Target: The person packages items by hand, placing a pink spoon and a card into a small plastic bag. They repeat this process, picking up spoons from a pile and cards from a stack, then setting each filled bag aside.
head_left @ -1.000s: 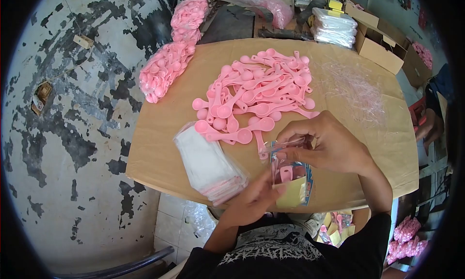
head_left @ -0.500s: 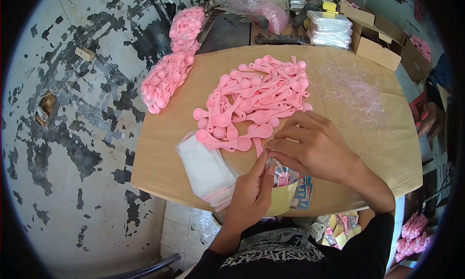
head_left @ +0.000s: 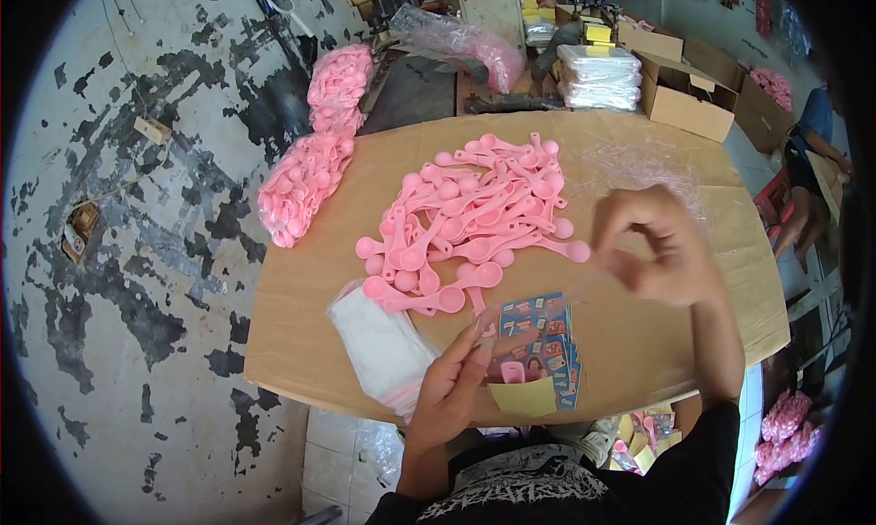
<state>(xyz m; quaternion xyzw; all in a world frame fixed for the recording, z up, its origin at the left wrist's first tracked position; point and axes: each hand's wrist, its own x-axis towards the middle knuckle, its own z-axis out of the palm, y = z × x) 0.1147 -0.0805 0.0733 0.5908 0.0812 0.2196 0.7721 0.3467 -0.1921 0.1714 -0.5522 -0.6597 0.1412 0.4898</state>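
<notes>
My left hand (head_left: pixel 447 384) pinches the edge of a clear plastic bag (head_left: pixel 513 372), in which a pink measuring spoon and a card with a pale yellow flap show. Blurred by motion, my right hand (head_left: pixel 659 251) is raised over the table's right side, thumb and fingers curled into a ring. A faint clear strip trails from its fingertips toward the bag. Under and beside the bag lie blue printed cards (head_left: pixel 557 343). A stack of empty clear bags (head_left: pixel 379 347) rests left of my left hand. Beyond it spreads a heap of pink measuring spoons (head_left: pixel 465 215).
Thin clear strips (head_left: pixel 639 165) lie tangled on the brown-covered table (head_left: pixel 657 352) at far right. Full bags of pink spoons (head_left: pixel 306 183) stand at its left edge. Behind are wrapped stacks (head_left: pixel 598 78) and a cardboard box (head_left: pixel 684 96). Another person (head_left: pixel 808 169) sits at right.
My right hand has moved up and right, away from my left hand. My left hand stays on the bag, now lower in view. The bag and blue cards show more openly.
</notes>
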